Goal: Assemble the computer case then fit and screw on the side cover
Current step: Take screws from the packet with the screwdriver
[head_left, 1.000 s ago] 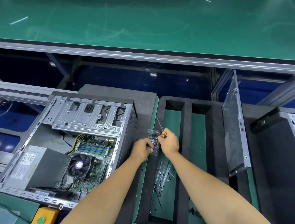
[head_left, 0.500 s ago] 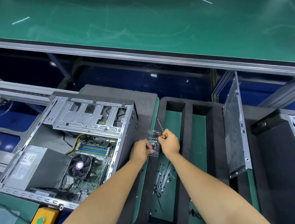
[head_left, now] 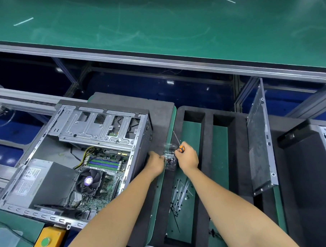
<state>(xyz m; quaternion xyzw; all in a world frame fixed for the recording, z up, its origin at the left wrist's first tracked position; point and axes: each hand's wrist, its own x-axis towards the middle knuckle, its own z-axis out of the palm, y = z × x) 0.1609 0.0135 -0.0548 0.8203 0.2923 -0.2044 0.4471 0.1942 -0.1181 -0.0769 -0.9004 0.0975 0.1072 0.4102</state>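
The open computer case (head_left: 76, 164) lies on its side. Just right of it, the left hand (head_left: 156, 163) pinches a clear screw box (head_left: 170, 157); the right hand (head_left: 187, 157) grips a screwdriver (head_left: 181, 148). Further right, the side cover (head_left: 260, 137) stands upright in a foam tray (head_left: 238, 157), cable ties (head_left: 180, 195) nearer.

Open computer case (head_left: 72, 164), lower left of the frame: a grey steel chassis lying on its side with the interior facing up, exposing a perforated drive cage along its upper edge, a power supply at the left, and a motherboard with a round black fan at the centre. Side cover (head_left: 260, 137), right of centre: a grey metal panel standing on edge in a slot of the black foam tray, tabbed rim visible, well apart from the case.
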